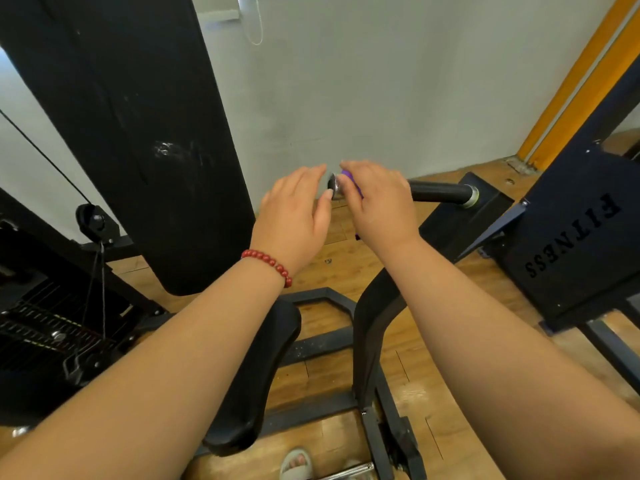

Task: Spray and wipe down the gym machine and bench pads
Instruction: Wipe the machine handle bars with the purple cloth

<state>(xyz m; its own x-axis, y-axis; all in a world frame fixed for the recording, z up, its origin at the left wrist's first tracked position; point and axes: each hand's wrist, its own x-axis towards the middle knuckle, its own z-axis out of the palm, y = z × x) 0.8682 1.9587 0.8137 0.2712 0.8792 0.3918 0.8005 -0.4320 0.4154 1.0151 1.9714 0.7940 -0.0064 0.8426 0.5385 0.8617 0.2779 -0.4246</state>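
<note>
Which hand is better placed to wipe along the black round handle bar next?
Right, probably. The right hand holds the purple cloth against the black round handle bar, near its chrome end cap. The left hand is open, holds nothing, and sits beside that cap.

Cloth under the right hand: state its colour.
Purple; the cloth shows best in the head view, peeking from under the right hand.

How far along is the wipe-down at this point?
Done: nothing can be confirmed; the back pad shows whitish smears. In hand: the right grip holds a purple cloth on the chrome end of the handle bar, left grip open beside it. Left: likely the seat pad and back pad.
</note>
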